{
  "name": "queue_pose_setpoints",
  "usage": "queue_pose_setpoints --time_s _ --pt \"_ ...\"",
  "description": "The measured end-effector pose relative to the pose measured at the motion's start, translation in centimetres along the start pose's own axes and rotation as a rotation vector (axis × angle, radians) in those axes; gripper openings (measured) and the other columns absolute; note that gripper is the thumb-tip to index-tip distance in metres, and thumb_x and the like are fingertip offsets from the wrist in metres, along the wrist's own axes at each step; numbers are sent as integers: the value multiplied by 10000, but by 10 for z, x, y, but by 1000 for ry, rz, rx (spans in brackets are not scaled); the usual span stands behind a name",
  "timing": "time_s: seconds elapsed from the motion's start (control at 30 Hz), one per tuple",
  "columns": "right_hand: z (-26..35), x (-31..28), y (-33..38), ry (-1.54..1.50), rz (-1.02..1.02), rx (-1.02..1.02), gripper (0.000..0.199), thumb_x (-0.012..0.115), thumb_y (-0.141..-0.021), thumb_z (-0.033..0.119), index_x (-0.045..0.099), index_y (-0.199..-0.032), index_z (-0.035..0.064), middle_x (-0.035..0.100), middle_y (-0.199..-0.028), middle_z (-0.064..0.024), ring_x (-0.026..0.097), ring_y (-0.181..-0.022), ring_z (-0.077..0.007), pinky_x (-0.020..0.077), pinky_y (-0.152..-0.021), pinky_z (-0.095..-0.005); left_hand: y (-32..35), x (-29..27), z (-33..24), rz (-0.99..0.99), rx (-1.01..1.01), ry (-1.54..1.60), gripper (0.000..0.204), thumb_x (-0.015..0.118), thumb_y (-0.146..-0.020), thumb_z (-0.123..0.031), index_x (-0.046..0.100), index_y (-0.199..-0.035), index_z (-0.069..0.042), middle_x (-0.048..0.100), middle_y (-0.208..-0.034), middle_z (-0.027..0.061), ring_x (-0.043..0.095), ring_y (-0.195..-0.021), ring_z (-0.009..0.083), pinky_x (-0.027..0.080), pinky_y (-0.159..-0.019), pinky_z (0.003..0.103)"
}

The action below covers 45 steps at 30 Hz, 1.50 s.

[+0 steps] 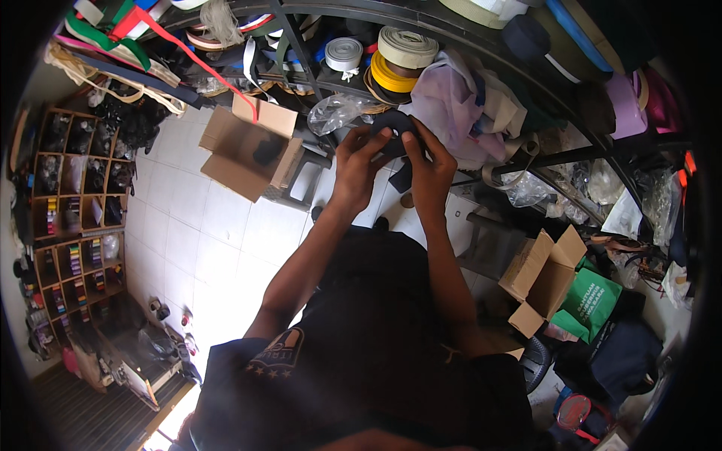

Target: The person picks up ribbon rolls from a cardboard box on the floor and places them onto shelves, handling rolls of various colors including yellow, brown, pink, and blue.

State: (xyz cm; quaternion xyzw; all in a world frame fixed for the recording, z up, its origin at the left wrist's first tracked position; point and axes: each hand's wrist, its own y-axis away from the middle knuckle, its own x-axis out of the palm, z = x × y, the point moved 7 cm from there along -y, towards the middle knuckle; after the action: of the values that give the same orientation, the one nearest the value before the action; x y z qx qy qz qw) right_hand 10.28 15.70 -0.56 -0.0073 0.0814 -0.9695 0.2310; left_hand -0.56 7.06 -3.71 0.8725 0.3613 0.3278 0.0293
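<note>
Holding black roll [392, 119] (perhaps webbing), both hands [356, 167] [430, 167], lettered green bag [577, 307].

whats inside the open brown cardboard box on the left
In the open brown cardboard box, an irregular black item lies toward the right; it is too dark to identify. Anything directly beneath it is covered and cannot be seen.

Both forearms [307, 259] extend forward, hands [356, 169] [431, 169] close together, thumbs [412, 147] bent.
</note>
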Motion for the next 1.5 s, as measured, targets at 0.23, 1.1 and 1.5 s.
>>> queue_pose_setpoints --time_s 0.23,1.1,1.5 --pt "-8 3 -21 -22 240 111 281 672 -907 181 689 -1141 27 696 -1038 -88 610 -929 -113 460 -837 -245 -23 -1 -22 293 -155 -330 556 748 -827 -252 542 -1229 74 640 -1055 152 646 -932 194 517 -818 312" --pt "2 106 9 -26 -394 8 297 652 -921 155 660 -1179 7 683 -1053 -97 600 -940 -120 454 -853 -253 -66 -75 -81 351 -168 -275 550 741 -844 -188 501 -1281 44 629 -1122 133 600 -1063 195 495 -926 328" --pt "14 125 21 119 -461 -111 314 613 -943 168 631 -1200 -12 663 -1133 -145 602 -1065 -212 427 -942 -306 -62 -79 -63 337 -219 -76 579 742 -852 -210 475 -1266 95 577 -1198 169 613 -1046 232 517 -893 354"
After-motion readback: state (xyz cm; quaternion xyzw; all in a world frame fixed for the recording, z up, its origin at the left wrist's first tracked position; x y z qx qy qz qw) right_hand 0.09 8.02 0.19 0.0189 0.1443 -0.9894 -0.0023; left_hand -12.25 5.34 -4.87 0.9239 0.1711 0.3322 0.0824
